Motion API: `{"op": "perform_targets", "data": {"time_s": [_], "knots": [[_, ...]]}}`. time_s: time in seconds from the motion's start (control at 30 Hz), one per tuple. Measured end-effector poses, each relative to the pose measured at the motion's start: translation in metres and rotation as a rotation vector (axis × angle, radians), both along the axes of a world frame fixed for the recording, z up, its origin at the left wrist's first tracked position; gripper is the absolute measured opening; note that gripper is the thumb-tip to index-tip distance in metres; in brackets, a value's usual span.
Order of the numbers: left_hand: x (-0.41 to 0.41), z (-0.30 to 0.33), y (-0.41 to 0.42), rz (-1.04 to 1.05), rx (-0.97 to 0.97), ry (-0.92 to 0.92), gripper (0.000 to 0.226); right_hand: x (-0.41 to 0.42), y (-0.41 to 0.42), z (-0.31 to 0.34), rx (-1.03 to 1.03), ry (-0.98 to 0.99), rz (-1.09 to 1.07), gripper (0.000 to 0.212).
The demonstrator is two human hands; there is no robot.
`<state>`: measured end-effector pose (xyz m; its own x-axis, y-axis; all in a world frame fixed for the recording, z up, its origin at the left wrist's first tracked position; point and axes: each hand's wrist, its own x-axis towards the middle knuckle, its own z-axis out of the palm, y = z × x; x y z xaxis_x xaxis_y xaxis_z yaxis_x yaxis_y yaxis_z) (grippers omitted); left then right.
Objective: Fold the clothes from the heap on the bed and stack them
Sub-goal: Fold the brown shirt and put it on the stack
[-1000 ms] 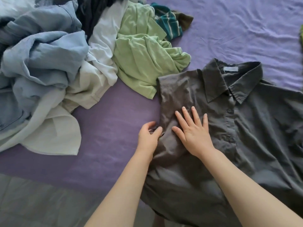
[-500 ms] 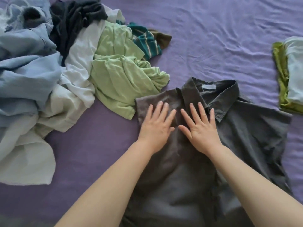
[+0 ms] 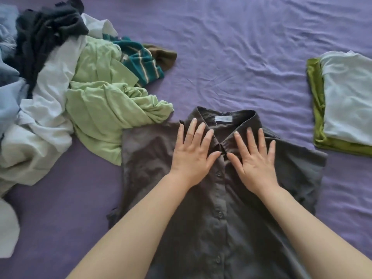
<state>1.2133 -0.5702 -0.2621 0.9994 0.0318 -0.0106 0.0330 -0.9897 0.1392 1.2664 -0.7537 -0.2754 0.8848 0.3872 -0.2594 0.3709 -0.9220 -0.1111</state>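
Two hands: left hand (image 3: 192,156) and right hand (image 3: 254,160) lie palm-down with fingers spread wide, gripping nothing, on the grey shirt (image 3: 231,208) just below its collar.
Grey shirt: spread front-up, buttoned, collar pointing away, on the near middle of the bed.
Surface: purple sheet (image 3: 251,53), creased all over; it fills the view, and no more of the room shows.
Heap (image 3: 66,93): far left, tangled; a light green garment (image 3: 104,117) touches the shirt's left shoulder.
Stack (image 3: 344,103): right edge, pale folded piece lying on an olive-green one, apart from the shirt.
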Motion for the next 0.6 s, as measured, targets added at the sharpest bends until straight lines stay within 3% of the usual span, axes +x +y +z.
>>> {"op": "perform_targets", "data": {"time_s": [0.1,0.23,0.37,0.47,0.53,0.6], "knots": [[0.015,-0.022,-0.004,0.064,0.018,0.275,0.090,0.023,0.001,-0.011,-0.021,0.048,-0.072,0.079],[0.027,-0.039,-0.005,0.095,0.022,0.345,0.105,0.029,0.001,-0.021,-0.118,0.025,-0.017,0.082],[0.032,-0.027,-0.008,0.120,0.031,0.384,0.106,0.032,-0.001,-0.009,-0.081,0.023,0.032,0.079],[0.037,-0.010,-0.027,0.164,-0.001,0.185,0.089,0.029,-0.024,0.005,0.047,-0.090,0.066,0.065],[0.052,0.000,-0.047,0.166,-0.116,0.021,0.064,0.034,-0.045,0.010,0.115,-0.154,0.013,0.053],[0.077,0.009,-0.069,0.184,-0.268,-0.028,0.048,0.046,-0.064,0.011,0.128,-0.209,-0.053,0.042]]}}
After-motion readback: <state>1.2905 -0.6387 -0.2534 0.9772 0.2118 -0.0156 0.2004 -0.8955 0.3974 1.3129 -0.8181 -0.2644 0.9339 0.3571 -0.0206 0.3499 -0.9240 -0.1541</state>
